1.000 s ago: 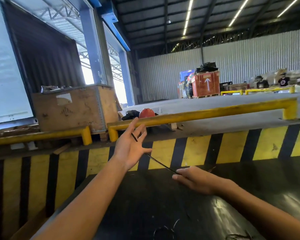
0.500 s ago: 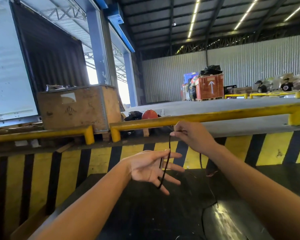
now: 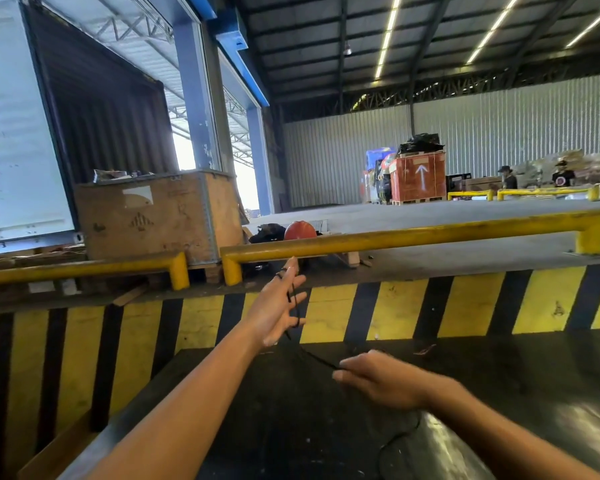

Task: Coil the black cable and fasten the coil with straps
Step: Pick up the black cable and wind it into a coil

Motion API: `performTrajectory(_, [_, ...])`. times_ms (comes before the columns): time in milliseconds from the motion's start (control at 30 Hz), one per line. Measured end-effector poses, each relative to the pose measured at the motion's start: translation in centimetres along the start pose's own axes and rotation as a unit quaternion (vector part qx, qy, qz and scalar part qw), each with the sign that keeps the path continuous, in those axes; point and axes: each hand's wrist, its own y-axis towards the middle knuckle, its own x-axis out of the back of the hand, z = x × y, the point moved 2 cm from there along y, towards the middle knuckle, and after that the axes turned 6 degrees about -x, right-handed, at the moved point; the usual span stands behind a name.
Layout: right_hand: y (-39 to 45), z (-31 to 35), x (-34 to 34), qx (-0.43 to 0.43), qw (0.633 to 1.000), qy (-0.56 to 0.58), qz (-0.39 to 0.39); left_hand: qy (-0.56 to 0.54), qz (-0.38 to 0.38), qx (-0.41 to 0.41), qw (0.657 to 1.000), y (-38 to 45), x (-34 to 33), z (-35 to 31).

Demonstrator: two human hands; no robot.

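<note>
My left hand is raised upright with its fingers spread, and loops of the thin black cable run around them. From the palm the cable slopes down and right to my right hand, which pinches it low over the dark table. More cable trails from under the right hand across the tabletop toward me. No straps are visible.
Beyond the table stands a yellow-and-black striped wall topped by yellow rails. A wooden crate sits at back left, an orange helmet beside it. Two people stand far right.
My right hand came down from near the yellow rail to just above the table, drawing the cable down. My left hand rose and turned upright, with another turn of cable on its fingers.
</note>
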Motion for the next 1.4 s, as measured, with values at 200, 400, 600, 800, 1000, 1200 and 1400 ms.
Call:
performTrajectory(200, [-0.6, -0.3, 8.5, 0.019, 0.979, -0.123, -0.163, 0.164, 0.156, 0.154, 0.962, -1.4, 1.3, 2.9])
performTrajectory(400, [2.1, -0.5, 10.7, 0.03, 0.946, -0.043, -0.319, 0.025, 0.303, 0.212, 0.929, -1.8, -2.1, 2.1])
performTrajectory(600, [3.3, -1.8, 5.6, -0.009, 0.958, 0.048, -0.282, -0.122, 0.341, 0.184, 0.914, -3.3, -3.2, 2.1])
performTrajectory(800, [2.9, -2.1, -0.7, -0.015, 0.993, 0.077, -0.093, -0.206, 0.222, 0.061, 0.951, -2.1, -3.9, -0.7])
performTrajectory(1000, [1.0, -1.3, 1.9, 0.011, 0.998, 0.006, -0.056, -0.023, 0.023, -0.027, 0.999, 0.2, -0.2, -0.6])
performTrajectory(1200, [0.3, -0.9, 8.7, 0.004, 0.983, -0.099, -0.154, 0.209, 0.123, 0.096, 0.965, -0.5, 0.5, 1.4])
performTrajectory(1400, [1.4, -0.9, 9.8, -0.011, 0.942, -0.116, -0.316, 0.066, 0.337, 0.241, 0.908, -2.4, -2.4, 1.5])
